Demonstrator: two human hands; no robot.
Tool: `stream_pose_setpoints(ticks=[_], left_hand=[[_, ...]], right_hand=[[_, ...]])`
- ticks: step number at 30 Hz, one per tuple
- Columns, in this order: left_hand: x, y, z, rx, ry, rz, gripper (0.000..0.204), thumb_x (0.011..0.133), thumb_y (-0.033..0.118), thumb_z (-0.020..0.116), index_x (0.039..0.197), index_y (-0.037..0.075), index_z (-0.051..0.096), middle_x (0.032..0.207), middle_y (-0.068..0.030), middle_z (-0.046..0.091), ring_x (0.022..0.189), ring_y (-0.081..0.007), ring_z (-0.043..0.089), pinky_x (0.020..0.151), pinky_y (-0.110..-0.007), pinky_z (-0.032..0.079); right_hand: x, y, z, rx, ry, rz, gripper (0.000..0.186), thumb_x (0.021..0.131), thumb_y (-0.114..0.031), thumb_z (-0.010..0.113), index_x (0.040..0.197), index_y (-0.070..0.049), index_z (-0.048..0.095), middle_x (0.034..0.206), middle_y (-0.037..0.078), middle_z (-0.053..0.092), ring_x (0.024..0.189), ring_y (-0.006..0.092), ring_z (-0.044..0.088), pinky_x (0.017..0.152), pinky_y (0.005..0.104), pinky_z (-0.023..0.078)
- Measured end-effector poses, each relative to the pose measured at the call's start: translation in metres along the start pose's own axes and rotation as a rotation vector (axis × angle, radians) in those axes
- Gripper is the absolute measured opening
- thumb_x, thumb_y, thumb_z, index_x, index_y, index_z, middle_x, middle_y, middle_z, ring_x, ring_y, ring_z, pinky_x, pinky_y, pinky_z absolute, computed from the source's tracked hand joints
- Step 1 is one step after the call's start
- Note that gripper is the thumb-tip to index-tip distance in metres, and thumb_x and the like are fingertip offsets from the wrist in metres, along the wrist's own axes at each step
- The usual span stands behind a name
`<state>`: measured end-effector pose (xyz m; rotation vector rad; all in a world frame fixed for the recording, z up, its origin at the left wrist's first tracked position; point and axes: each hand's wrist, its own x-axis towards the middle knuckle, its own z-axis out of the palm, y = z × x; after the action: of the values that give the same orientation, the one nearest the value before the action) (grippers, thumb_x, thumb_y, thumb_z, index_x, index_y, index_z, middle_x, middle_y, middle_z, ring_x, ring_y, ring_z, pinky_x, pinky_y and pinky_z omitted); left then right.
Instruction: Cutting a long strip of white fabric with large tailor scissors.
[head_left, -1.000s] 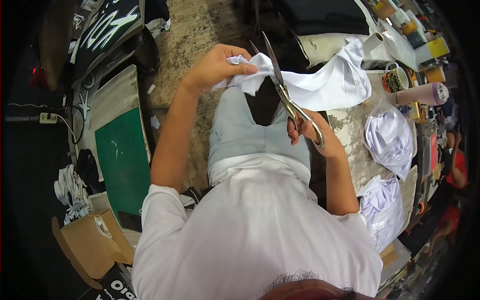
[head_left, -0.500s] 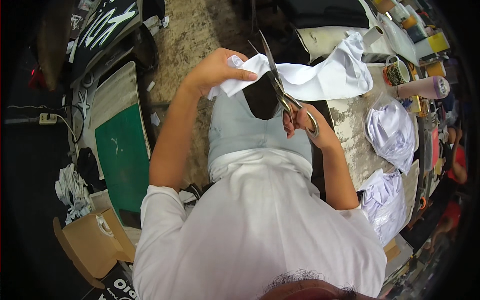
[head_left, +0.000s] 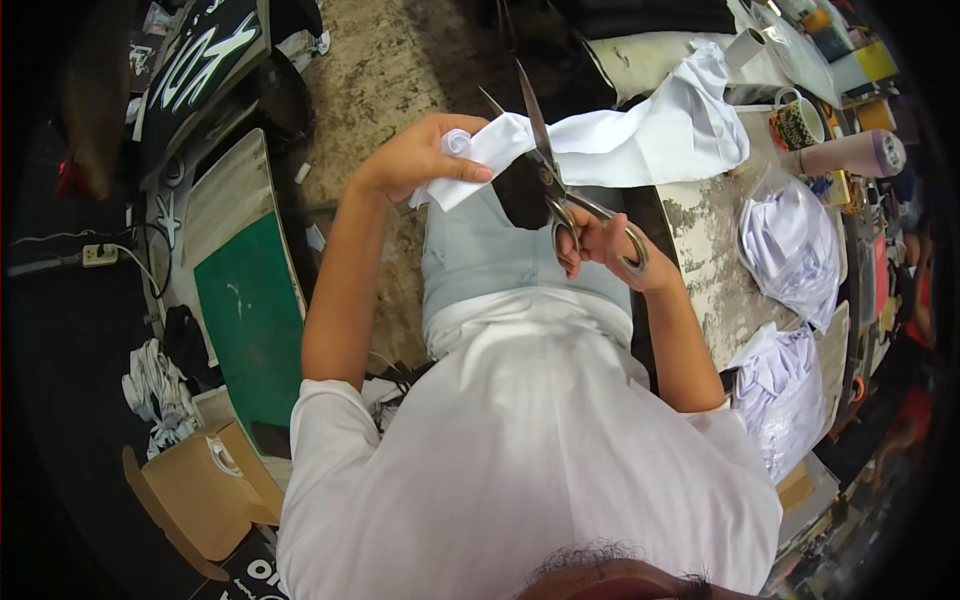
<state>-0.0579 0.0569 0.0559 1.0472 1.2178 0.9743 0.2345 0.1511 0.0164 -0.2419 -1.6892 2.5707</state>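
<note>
A strip of white cloth stretches from my left hand to the table on the right. My left hand grips its folded, rolled-up end, thumb on top. The large metal scissors are in my right hand, with fingers through the handle loops. Their blades point away from me and stand apart, and the cloth lies between them. Part of the lower blade is hidden by the cloth. Both hands are above my lap.
On the right-hand table are two clear bags of white cloth, a patterned mug, a pinkish cylinder and a cardboard roll. To the left are a green mat and an open cardboard box.
The scissor blades have spread wider apart. My left hand has shifted slightly left and nearer to me, with the cloth end still in it.
</note>
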Motion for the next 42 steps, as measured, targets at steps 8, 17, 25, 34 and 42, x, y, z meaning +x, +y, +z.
stream_pose_setpoints(ticks=[8, 17, 25, 34, 42], left_hand=[[0.008, -0.014, -0.005, 0.059, 0.008, -0.065, 0.040, 0.076, 0.013, 0.083, 0.110, -0.001, 0.068, 0.093, -0.0019, 0.068, 0.084, -0.0080, 0.061, 0.073, -0.023, 0.049], [0.032, -0.007, -0.005, -0.281, -0.035, 0.289, 0.067, 0.072, 0.020, 0.087, 0.128, 0.003, 0.057, 0.102, -0.0027, 0.068, 0.087, -0.0105, 0.063, 0.080, -0.025, 0.050], [0.044, -0.010, 0.009, -0.160, -0.128, 0.315, 0.029, 0.079, 0.008, 0.079, 0.106, 0.000, 0.069, 0.093, -0.0034, 0.069, 0.085, -0.0105, 0.063, 0.074, -0.026, 0.052], [0.043, -0.006, 0.019, -0.019, 0.006, 0.240, 0.020, 0.083, 0.006, 0.075, 0.101, 0.000, 0.068, 0.087, -0.0047, 0.070, 0.080, -0.0116, 0.065, 0.072, -0.027, 0.052], [0.035, -0.011, 0.008, 0.115, 0.026, 0.199, 0.017, 0.086, 0.012, 0.075, 0.096, 0.001, 0.068, 0.086, 0.0003, 0.067, 0.078, -0.0066, 0.058, 0.070, -0.023, 0.047]], right_hand=[[0.004, -0.009, 0.001, -0.076, -0.014, -0.042, 0.076, 0.084, -0.077, 0.046, 0.092, -0.002, 0.056, 0.074, 0.003, 0.054, 0.070, 0.0134, 0.055, 0.064, 0.0269, 0.047], [0.000, -0.026, -0.008, -0.164, -0.023, -0.009, 0.077, 0.082, -0.078, 0.050, 0.091, -0.001, 0.056, 0.072, 0.004, 0.054, 0.067, 0.0135, 0.053, 0.062, 0.0276, 0.048], [0.002, -0.033, -0.002, -0.284, 0.011, 0.058, 0.092, 0.074, -0.091, 0.040, 0.091, -0.001, 0.053, 0.075, 0.004, 0.052, 0.070, 0.0130, 0.053, 0.064, 0.0266, 0.047], [0.001, -0.021, 0.003, -0.081, 0.049, -0.106, 0.078, 0.085, -0.079, 0.045, 0.096, -0.002, 0.054, 0.080, 0.002, 0.053, 0.073, 0.0127, 0.052, 0.071, 0.0293, 0.048], [-0.005, -0.018, 0.004, -0.054, 0.082, 0.086, 0.055, 0.087, -0.057, 0.067, 0.086, -0.004, 0.055, 0.075, 0.003, 0.054, 0.068, 0.0083, 0.054, 0.060, 0.0238, 0.048]])
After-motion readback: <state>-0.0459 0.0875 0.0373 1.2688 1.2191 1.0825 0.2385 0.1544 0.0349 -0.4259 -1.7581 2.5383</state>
